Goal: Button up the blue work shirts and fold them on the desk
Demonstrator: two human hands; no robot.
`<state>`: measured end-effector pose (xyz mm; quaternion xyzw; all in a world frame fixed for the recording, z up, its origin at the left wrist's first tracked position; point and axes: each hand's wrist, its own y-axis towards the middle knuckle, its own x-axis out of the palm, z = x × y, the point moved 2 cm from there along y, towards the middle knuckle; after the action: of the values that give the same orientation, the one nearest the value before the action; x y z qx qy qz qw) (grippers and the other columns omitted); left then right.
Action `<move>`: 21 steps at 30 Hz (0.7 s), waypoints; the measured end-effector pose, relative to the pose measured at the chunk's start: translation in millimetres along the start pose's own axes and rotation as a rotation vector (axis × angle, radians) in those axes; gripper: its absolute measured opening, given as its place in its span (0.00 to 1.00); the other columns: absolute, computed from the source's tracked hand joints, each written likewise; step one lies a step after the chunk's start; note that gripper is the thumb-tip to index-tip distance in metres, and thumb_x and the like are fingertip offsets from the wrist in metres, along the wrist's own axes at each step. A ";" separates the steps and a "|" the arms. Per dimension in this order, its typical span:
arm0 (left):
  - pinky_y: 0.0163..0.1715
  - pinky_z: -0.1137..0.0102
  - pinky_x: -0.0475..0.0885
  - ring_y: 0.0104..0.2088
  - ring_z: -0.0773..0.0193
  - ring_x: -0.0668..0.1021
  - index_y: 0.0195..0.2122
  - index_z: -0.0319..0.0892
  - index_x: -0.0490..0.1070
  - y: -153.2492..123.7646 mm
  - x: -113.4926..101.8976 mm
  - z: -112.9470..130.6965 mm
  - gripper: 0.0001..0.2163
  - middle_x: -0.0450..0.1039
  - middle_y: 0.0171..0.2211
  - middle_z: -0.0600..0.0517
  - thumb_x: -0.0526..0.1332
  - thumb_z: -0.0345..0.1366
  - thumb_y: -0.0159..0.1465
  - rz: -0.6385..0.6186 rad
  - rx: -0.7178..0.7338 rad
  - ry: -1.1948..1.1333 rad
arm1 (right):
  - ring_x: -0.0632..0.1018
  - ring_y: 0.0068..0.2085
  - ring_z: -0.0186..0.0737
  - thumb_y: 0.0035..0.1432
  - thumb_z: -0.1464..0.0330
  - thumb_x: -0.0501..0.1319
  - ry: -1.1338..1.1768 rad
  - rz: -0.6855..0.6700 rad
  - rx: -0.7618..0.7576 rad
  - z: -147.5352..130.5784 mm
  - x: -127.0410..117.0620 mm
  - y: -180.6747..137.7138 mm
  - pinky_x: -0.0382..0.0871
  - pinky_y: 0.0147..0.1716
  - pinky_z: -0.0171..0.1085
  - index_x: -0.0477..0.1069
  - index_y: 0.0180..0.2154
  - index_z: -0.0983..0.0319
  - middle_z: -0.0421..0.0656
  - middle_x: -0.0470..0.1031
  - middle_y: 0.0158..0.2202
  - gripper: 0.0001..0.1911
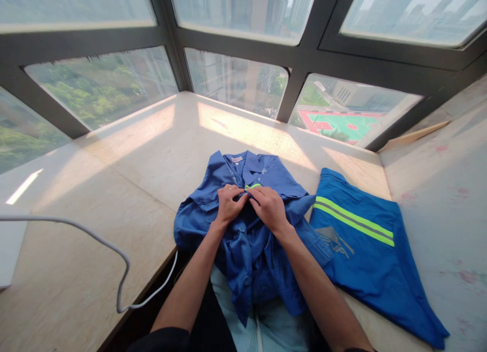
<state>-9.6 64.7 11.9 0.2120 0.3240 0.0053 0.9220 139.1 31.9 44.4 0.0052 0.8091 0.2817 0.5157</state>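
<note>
On the window ledge (133,169): blue jacket pinched by both hands at its front opening

Position. The blue jacket (247,240) lies directly under and between the hands, collar toward the window (236,80), hem hanging over the near edge. Its long axis runs straight away from the wearer of the camera, and the front band follows that line.

Hands. The left hand (229,205) and right hand (268,205) meet at the band, just below the collar; thumbs and fingertips are closed on cloth from either side, almost touching. Neither is nearer: the pinched spot sits midway between them. Two buttons (242,229) show farther down the band, toward the wearer.

Surroundings. A folded blue garment (357,276) with a yellow-green and grey stripe lies on the right; the jacket's right-hand part appears to overlap its edge. A white cable (124,271) loops on the left.

Limits of observation. Whether a button or buttonhole lies beneath the fingertips cannot be determined. A short bright strip (253,186) shows beside the right hand, its remainder concealed. The sleeve ends are lost among folds. Pale fabric (262,324) below the hem is unidentified, and a white object (11,245) at far left is cut off.
</note>
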 end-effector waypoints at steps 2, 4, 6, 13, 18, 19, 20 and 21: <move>0.44 0.62 0.67 0.37 0.60 0.75 0.33 0.45 0.78 -0.5 -0.4 -0.6 0.07 0.77 0.30 0.51 0.62 0.40 0.62 -0.025 0.031 -0.043 | 0.77 0.44 0.47 0.63 0.74 0.58 0.027 0.017 0.016 1.9 1.6 -0.8 0.68 0.44 0.42 0.76 0.48 0.59 0.48 0.80 0.42 0.14; 0.43 0.63 0.68 0.36 0.60 0.75 0.34 0.45 0.78 -0.9 -1.2 -0.3 0.08 0.77 0.30 0.52 0.61 0.40 0.63 -0.049 0.068 -0.091 | 0.78 0.43 0.46 0.64 0.73 0.57 0.080 0.037 0.043 4.9 3.5 -1.8 0.69 0.44 0.41 0.78 0.46 0.59 0.47 0.81 0.41 0.13; 0.42 0.64 0.68 0.35 0.61 0.75 0.34 0.45 0.78 -1.0 -2.0 0.4 0.08 0.77 0.30 0.52 0.60 0.40 0.64 -0.062 0.092 -0.117 | 0.79 0.44 0.46 0.64 0.73 0.57 0.156 0.051 0.073 8.8 5.7 -2.8 0.70 0.45 0.41 0.78 0.45 0.59 0.47 0.81 0.42 0.13; 0.45 0.62 0.65 0.38 0.60 0.75 0.33 0.46 0.76 -0.8 -3.3 2.9 0.08 0.77 0.31 0.52 0.58 0.39 0.64 -0.118 0.038 -0.054 | 0.79 0.45 0.45 0.60 0.69 0.57 0.501 0.064 0.284 18.6 10.0 -1.0 0.70 0.49 0.44 0.78 0.43 0.59 0.45 0.81 0.44 0.13; 0.44 0.63 0.65 0.36 0.60 0.75 0.29 0.46 0.74 0.3 -5.2 3.9 0.09 0.76 0.29 0.53 0.58 0.38 0.63 -0.184 0.024 -0.062 | 0.76 0.35 0.41 0.58 0.68 0.55 0.591 0.057 0.393 16.7 10.3 0.7 0.69 0.40 0.38 0.75 0.42 0.61 0.41 0.78 0.34 0.13; 0.44 0.63 0.65 0.36 0.60 0.74 0.28 0.46 0.74 0.8 -5.5 3.8 0.09 0.76 0.28 0.53 0.57 0.38 0.63 -0.195 0.024 -0.066 | 0.75 0.34 0.40 0.58 0.67 0.55 0.599 0.060 0.400 16.4 10.6 0.5 0.69 0.38 0.37 0.75 0.42 0.61 0.40 0.76 0.32 0.13; 0.43 0.63 0.65 0.35 0.60 0.74 0.28 0.45 0.73 1.3 -5.7 3.6 0.09 0.76 0.28 0.53 0.57 0.38 0.63 -0.202 0.025 -0.075 | 0.75 0.32 0.39 0.58 0.67 0.55 0.602 0.064 0.399 16.2 10.9 0.1 0.68 0.37 0.37 0.74 0.42 0.61 0.39 0.75 0.31 0.13; 0.42 0.64 0.66 0.35 0.60 0.74 0.27 0.45 0.73 1.8 -5.8 3.4 0.10 0.75 0.27 0.53 0.56 0.38 0.63 -0.207 0.026 -0.086 | 0.75 0.32 0.39 0.59 0.67 0.55 0.596 0.071 0.388 15.8 11.1 -0.4 0.68 0.37 0.37 0.74 0.43 0.61 0.39 0.75 0.31 0.13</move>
<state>-11.9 64.2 18.4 0.1893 0.3043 -0.1032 0.9279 147.2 42.0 30.1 0.0486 0.9618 0.1298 0.2361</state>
